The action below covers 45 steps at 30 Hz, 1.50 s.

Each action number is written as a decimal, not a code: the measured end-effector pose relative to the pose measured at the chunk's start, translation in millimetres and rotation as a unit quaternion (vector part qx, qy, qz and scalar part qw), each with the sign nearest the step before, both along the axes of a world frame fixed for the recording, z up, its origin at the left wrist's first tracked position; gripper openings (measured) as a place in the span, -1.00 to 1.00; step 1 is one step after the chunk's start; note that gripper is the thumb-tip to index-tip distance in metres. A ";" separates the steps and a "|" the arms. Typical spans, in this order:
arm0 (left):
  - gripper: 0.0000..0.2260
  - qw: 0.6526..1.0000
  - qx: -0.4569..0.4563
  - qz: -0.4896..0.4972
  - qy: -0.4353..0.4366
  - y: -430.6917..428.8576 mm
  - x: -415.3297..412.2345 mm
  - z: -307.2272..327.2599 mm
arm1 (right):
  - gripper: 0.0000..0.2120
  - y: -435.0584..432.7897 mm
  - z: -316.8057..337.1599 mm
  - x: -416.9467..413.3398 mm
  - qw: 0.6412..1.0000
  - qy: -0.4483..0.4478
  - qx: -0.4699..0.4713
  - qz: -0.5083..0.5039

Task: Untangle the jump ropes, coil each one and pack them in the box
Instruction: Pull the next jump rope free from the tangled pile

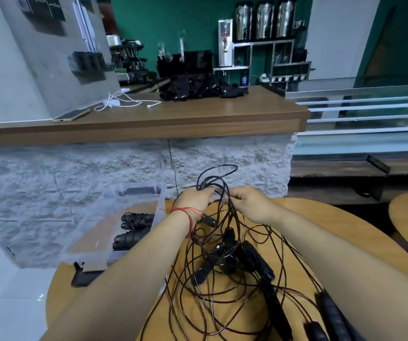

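Two coiled black ropes (136, 221) sit in the clear plastic box (92, 238); your left hand (195, 199) and right hand (249, 204) grip the remaining black tangle (225, 254).

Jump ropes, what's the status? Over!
Left hand, right hand gripping jump ropes at tangle's top. Heap knotted on table. Coiled ropes already in box.

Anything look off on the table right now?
Only the expected mess: the jump ropes lie in one knotted heap on the table, handles buried among crossed loops, the left hand and right hand pinching cords at its top. Two coiled ropes sit neatly in the clear box. Nothing spilled or broken.
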<state>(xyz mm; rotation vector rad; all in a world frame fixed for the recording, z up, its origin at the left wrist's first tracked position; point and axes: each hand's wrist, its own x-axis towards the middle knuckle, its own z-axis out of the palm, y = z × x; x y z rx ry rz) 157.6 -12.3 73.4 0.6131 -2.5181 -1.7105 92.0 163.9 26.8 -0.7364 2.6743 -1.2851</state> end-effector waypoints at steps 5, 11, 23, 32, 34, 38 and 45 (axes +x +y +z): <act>-0.72 0.997 0.045 -0.003 0.070 8.9 2.2 3.1 | -0.74 0.2 -5.0 -2.7 0.999 -0.008 0.031 0.004; -0.63 0.988 0.052 -0.050 0.140 1.0 -1.7 27.0 | -0.93 8.4 -21.1 -0.1 0.989 0.046 0.142 -0.006; -0.73 0.913 0.203 -0.042 0.352 -37.7 19.2 164.5 | -0.64 32.2 -71.9 -0.1 0.977 -0.008 0.198 -0.085; -0.71 0.942 0.038 -0.020 0.332 -39.5 12.4 148.8 | -0.81 31.2 -74.6 2.8 0.969 0.054 0.225 -0.081; -0.69 0.947 -0.052 -0.039 0.314 -43.4 10.9 137.8 | -0.81 33.1 -71.9 3.0 0.975 0.051 0.203 -0.077; -0.73 0.972 -0.063 -0.129 0.186 -35.8 11.2 95.9 | -0.82 33.0 -68.0 6.9 0.984 0.055 0.149 -0.081; -0.73 0.978 -0.106 -0.174 -0.050 2.2 -0.5 -10.6 | -0.85 20.6 -61.3 14.9 0.988 0.120 0.080 -0.056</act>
